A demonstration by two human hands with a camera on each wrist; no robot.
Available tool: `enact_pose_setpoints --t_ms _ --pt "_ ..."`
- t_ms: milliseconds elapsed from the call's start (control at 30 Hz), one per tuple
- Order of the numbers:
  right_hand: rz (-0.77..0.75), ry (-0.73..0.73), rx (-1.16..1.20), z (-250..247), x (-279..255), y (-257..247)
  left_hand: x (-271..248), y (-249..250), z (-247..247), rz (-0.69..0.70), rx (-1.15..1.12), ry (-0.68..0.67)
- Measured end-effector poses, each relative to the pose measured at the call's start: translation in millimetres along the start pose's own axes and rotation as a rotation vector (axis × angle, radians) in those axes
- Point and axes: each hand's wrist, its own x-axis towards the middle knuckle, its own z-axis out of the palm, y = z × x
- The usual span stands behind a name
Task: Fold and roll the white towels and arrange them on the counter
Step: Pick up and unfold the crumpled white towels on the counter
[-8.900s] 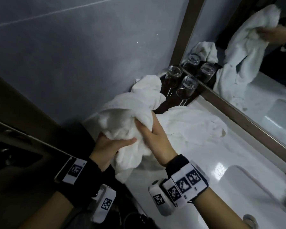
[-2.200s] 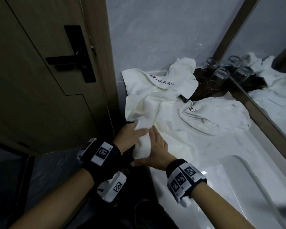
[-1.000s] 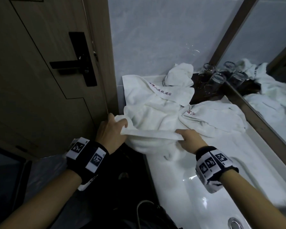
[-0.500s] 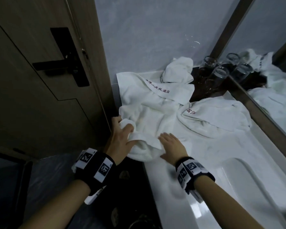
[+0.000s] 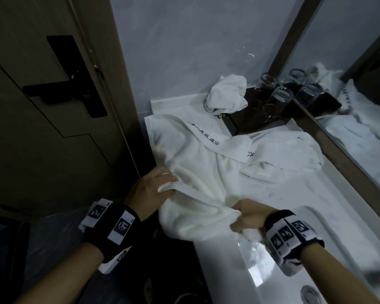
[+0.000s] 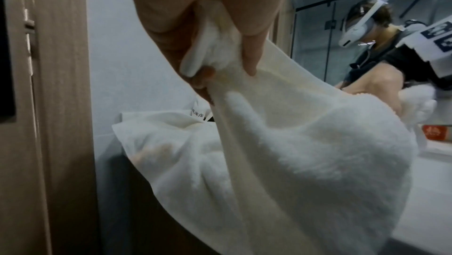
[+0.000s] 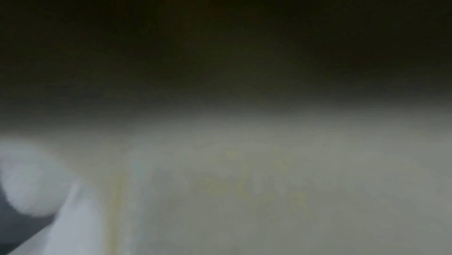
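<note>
Towels on desk: both hands stretching near edge of the biggest one

Towels first: large white towel (image 5: 198, 172) sprawls over the desk (image 5: 279, 198) at the door-side end, near edge pulled up and off the front lip. Held taut between two hands, likely to square the edge for a first fold; judged early in the task, nothing rolled yet.
Second towel (image 5: 283, 152) lies rumpled at 2 o'clock of the first, touching it. Small crumpled towel (image 5: 227, 94) at 12 o'clock by the wall, beside upturned glasses (image 5: 280, 99) on a dark tray.
Left hand (image 5: 150, 189): fingers (image 6: 249, 54) curled, pinching a bunched corner. Right hand (image 5: 249, 216): fist closed on the other end of that edge; its wrist view is too blurred to tell more.
Writing: dark Chinese characters on the hem band (image 5: 204, 134), ending 酒店 (hotel); the rest is unclear. One character shows on the second towel.
</note>
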Motion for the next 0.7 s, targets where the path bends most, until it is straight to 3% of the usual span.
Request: enact_pose_setpoints --t_ms 100,367,433,533,700 --pt "-0.018 0.041 0.045 -11 -3 -2 5 3 -14 0.059 0.049 -0.028" --pt "-0.149 0.432 0.182 -63 38 -25 63 -9 -22 -0.069 -0.047 0.075" --pt "-0.108 0.531 0.147 -77 65 -31 83 -12 -20 -0.052 -0.078 0.031" --pt "-0.024 0.521 0.094 -95 105 -43 115 -18 -10 -0.052 -0.104 -0.109" --pt "0.066 0.557 -0.183 -110 152 -47 153 -40 19 -0.065 -0.017 -0.280"
